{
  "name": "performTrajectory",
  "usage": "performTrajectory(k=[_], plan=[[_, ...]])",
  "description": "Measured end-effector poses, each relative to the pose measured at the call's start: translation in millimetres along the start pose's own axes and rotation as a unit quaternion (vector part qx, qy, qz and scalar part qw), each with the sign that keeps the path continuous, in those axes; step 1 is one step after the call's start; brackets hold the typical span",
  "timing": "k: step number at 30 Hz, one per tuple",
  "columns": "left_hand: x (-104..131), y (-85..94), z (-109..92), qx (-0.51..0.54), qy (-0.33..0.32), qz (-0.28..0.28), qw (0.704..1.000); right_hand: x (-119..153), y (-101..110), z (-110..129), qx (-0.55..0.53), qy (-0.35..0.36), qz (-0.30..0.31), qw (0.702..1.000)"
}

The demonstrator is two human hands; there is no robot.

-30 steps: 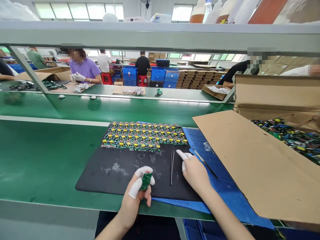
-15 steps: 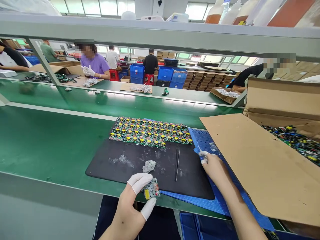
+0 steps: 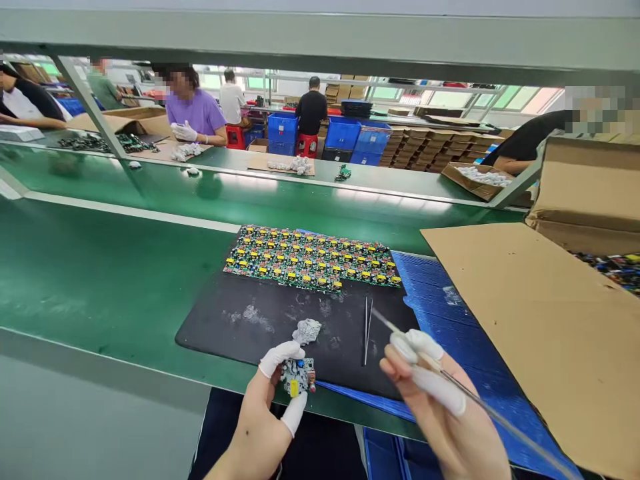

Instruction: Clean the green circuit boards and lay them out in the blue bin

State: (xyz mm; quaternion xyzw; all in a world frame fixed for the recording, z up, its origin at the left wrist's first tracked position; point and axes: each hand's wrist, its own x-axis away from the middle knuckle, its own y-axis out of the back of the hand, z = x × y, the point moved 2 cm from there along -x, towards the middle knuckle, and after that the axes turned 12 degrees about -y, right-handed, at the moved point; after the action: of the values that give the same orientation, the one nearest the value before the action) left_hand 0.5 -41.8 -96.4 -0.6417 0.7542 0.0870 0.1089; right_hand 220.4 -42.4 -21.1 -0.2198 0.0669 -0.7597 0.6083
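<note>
My left hand [image 3: 265,407], with white finger cots, pinches a small circuit board [image 3: 296,379] by its edges above the bench's front edge. Grey-white putty covers much of the board, and a yellow part and a red part show on it. My right hand [image 3: 435,387], also in finger cots, grips a thin, long rod [image 3: 493,410] with a pale narrow tip pointing up and left; its exact kind is unclear. Just beyond the left hand, a lump of grey putty [image 3: 307,331] lies on the black mat [image 3: 220,317]. Metal tweezers [image 3: 367,332] rest to its right.
Rows of circuit boards [image 3: 310,257] cover the mat's far part. Blue corrugated sheeting [image 3: 423,280] lies under the mat; a cardboard flap [image 3: 530,333] slants at the right beside a box of boards [image 3: 613,267]. Overhead runs a shelf beam [image 3: 320,43]. Co-workers sit beyond the green bench [image 3: 100,253].
My right hand has lifted off the blue sheeting and come nearer, bringing the rod up into view. The left hand still holds the circuit board, slightly turned. The view has tilted down.
</note>
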Motion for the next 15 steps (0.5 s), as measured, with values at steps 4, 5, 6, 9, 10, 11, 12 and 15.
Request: performTrajectory(k=[4,5,6,9,10,11,12,15], plan=[[5.6,-7.1,-5.5,0.058,0.013,-0.06,0.996,18.7,-28.9,-16.3,0.007,0.048,0.09,0.995],[7.5,-9.0,-7.8,0.063,0.012,-0.086,0.994,20.2,-31.3,-21.1,0.022,0.078,0.102,0.991],[9.4,-11.0,-10.4,0.068,0.011,-0.108,0.992,21.5,-33.1,-25.6,0.035,0.114,0.115,0.986],[13.3,-16.5,-19.1,0.097,0.0,-0.142,0.985,25.8,-39.4,-35.7,0.051,0.181,0.154,0.97],[14.1,-17.6,-21.7,0.109,-0.003,-0.15,0.983,27.4,-42.0,-37.7,0.049,0.181,0.153,0.97],[14.7,-18.1,-23.8,0.123,-0.001,-0.158,0.98,28.9,-44.5,-39.1,0.047,0.172,0.138,0.974],[15.0,-18.2,-25.4,0.138,0.007,-0.166,0.977,30.1,-46.7,-39.6,0.049,0.162,0.115,0.979],[14.5,-17.0,-27.3,0.201,0.07,-0.176,0.961,31.7,-50.9,-37.1,0.118,0.171,0.071,0.976]])
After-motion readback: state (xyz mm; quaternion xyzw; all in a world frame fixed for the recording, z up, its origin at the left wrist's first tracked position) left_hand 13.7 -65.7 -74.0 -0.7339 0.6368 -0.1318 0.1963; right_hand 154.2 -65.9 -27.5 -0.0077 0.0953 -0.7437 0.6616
